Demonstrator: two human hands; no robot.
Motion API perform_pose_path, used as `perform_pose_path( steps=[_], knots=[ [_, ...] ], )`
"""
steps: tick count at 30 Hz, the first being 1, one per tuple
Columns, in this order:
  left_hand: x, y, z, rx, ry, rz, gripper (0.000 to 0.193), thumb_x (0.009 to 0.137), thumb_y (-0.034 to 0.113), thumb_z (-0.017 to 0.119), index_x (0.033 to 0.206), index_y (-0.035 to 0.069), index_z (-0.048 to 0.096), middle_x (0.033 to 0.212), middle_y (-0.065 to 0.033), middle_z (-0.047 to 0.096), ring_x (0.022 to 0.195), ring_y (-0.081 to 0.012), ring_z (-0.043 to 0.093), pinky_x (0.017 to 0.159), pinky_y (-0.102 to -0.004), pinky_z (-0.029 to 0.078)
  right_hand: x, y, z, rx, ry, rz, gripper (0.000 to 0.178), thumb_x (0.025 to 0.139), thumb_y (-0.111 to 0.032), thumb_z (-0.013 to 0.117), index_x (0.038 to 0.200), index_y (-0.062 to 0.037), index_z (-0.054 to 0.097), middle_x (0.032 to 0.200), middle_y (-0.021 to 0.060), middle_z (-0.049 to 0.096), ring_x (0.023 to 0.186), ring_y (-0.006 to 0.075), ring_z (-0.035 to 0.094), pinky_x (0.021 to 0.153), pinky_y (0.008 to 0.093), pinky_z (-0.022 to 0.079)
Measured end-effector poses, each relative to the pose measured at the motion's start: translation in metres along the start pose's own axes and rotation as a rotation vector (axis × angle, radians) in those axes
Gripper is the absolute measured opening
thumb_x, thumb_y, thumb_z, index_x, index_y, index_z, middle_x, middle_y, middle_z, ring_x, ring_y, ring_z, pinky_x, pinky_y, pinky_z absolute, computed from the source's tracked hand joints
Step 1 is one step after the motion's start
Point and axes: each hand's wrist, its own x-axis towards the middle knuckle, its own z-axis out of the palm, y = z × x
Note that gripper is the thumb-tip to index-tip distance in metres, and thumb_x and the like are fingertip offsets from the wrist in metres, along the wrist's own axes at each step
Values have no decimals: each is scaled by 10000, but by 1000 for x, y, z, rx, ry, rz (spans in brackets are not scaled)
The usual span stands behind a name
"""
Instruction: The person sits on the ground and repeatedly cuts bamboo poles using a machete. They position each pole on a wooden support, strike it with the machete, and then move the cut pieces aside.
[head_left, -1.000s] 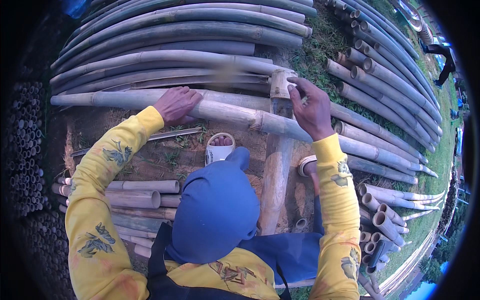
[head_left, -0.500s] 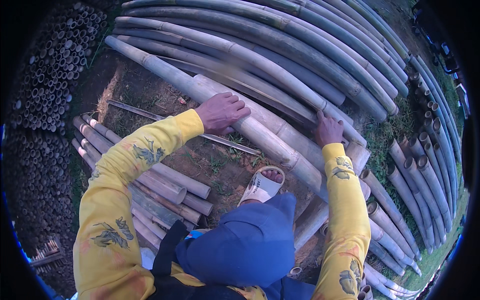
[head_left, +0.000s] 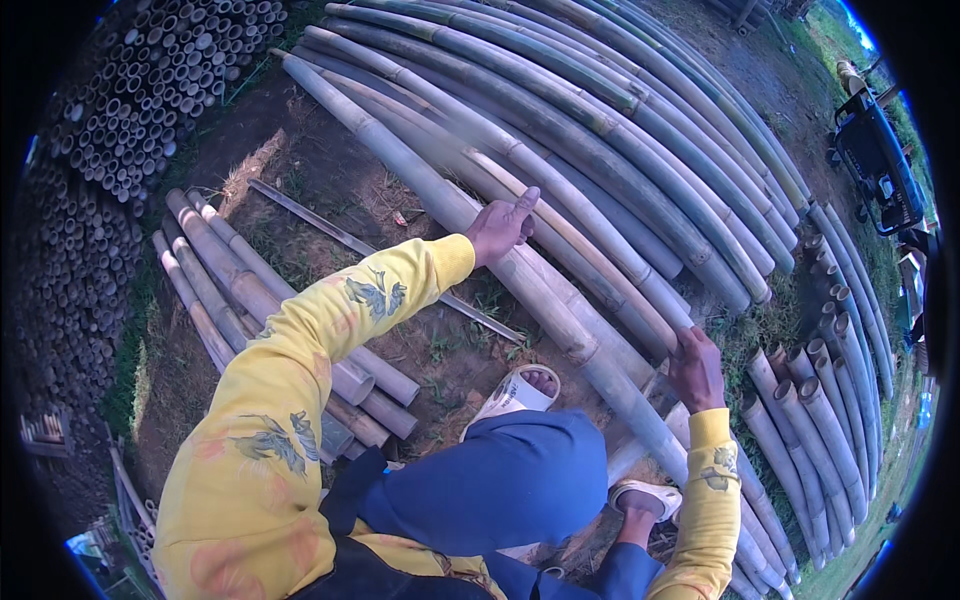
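Observation:
A long, pale bamboo pole (head_left: 545, 310) slants across the middle, over a second thick pole (head_left: 600, 320). My left hand (head_left: 500, 230) is at the pale pole, its thumb stretched out and apart, its other fingers partly hidden. Just beyond it lies a narrow length of bamboo with a light edge (head_left: 590, 270), perhaps split. My right hand (head_left: 696, 370) is closed round the near end of this narrow bamboo, at the right end of the row.
Many bamboo poles (head_left: 610, 125) lie side by side at the far side. Shorter poles sit in bundles at left (head_left: 235, 265) and right (head_left: 815, 430). Stacked cut ends (head_left: 150, 90) rise at far left. A thin strip (head_left: 350, 235) lies on the soil. A dark framed machine (head_left: 880, 165) stands far right.
My left hand has lifted from lying flat on the pale pole and turned thumb up. My right hand has moved to the narrow bamboo's near end and closed on it. The view has shifted.

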Motion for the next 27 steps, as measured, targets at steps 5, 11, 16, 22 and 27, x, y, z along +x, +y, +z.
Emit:
perform_pose_path(
  steps=[5, 11, 16, 22, 27],
  knots=[
    [-41, 16, 15, -660, 360, -89, 940, 940, 783, 543, 1351, -62, 510, 1049, -176, 637, 946, -242, 673, 898, -387, 593, -113, 2, -15, 1, -9, 101, 300, 700, 50, 715, 961, -33, 590, 901, 185, 584, 869, 448, 622, 748, 508, 497],
    [-22, 33, -28, -1000, 552, -41, 669, 1007, 589, 609, 1241, -28, 504, 843, -57, 558, 750, -151, 603, 768, -307, 556, -274, 25, -48, -63, 50, 267, 300, 656, 22, 730, 922, -46, 609, 886, 158, 569, 816, 430, 607, 680, 507, 468],
    [-80, 43, 20, -941, 367, -118, 326, 1073, 333, 566, 1231, 49, 536, 1028, -114, 704, 966, -232, 705, 820, -412, 598, -371, 28, -74, -189, 135, 276, 468, 657, -7, 750, 1111, -68, 656, 951, 153, 582, 830, 414, 612, 714, 493, 489],
    [-126, 38, 68, -1026, 336, -81, 202, 1035, 214, 626, 1133, 38, 634, 1019, -101, 709, 980, -222, 696, 865, -418, 586, -408, 11, -76, -285, 212, 173, 829, 726, -37, 776, 1511, -111, 521, 1032, 180, 610, 934, 397, 598, 850, 502, 486],
    [-108, -8, 67, -915, 490, 3, 264, 1041, 161, 605, 1238, 16, 507, 1063, -145, 714, 984, -247, 714, 875, -424, 582, -396, 9, -61, -190, 217, 102, 721, 781, 8, 755, 1470, -101, 576, 1047, 176, 624, 944, 387, 604, 864, 494, 494]
  ],
)
